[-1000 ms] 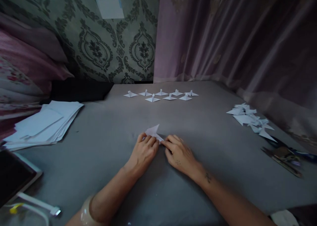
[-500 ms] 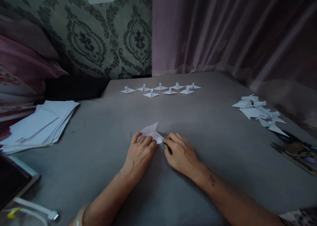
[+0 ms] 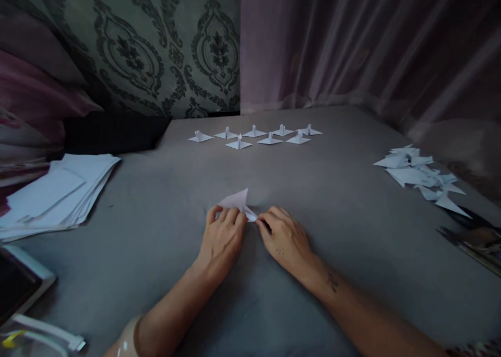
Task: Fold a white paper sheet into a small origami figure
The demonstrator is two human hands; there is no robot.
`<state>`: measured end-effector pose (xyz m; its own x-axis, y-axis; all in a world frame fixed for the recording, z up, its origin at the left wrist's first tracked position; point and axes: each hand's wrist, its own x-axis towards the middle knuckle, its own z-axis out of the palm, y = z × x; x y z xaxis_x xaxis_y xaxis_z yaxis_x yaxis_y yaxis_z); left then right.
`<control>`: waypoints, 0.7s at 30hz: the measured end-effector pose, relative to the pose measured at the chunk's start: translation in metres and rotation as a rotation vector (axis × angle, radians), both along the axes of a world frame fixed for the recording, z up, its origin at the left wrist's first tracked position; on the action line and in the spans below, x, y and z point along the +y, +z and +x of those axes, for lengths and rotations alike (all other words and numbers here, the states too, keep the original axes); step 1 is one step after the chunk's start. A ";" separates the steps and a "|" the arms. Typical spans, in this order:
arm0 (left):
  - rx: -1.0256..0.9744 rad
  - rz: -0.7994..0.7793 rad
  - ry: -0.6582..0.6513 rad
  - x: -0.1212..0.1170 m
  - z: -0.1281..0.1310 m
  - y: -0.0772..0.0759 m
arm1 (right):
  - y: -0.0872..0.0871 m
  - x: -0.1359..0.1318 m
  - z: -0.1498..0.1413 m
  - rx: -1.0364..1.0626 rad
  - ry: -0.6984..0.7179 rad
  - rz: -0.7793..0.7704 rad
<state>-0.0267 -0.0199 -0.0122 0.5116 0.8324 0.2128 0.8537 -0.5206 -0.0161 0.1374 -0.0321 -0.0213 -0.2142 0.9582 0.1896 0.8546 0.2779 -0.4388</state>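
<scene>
A partly folded piece of white paper [image 3: 236,200] lies on the grey surface in front of me, one pointed flap standing up. My left hand [image 3: 225,231] presses on its near left side with bent fingers, covering part of it. The right corner of the paper is pinched between the thumb and fingers of my right hand [image 3: 282,236]. The fingertips of both hands are close together, and the folds beneath them are hidden.
Several folded white paper figures [image 3: 239,142] stand in two rows at the back. A pile of folded paper pieces [image 3: 420,171] lies right, beside dark tools [image 3: 469,245]. On the left are a paper stack [image 3: 58,190], a dark-screened device [image 3: 21,281] and a white cable [image 3: 50,331].
The view has tilted and shifted slightly. The paper's right flap looks narrower and more folded over near my right fingertips. Both hands keep their hold on the paper.
</scene>
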 end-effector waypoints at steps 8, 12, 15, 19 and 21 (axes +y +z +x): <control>-0.009 0.030 0.029 0.003 0.004 -0.001 | 0.001 0.002 -0.004 -0.048 -0.056 -0.004; -0.010 0.022 0.033 0.004 0.004 0.001 | -0.002 0.004 -0.005 -0.047 -0.077 -0.009; 0.006 0.023 0.020 0.005 0.004 0.001 | -0.002 0.006 -0.005 -0.036 -0.083 -0.023; 0.032 0.032 -0.005 0.009 0.004 -0.002 | 0.000 0.008 -0.005 -0.013 -0.092 -0.061; 0.043 0.030 -0.011 0.011 0.003 -0.004 | 0.003 0.010 -0.006 0.004 -0.102 -0.087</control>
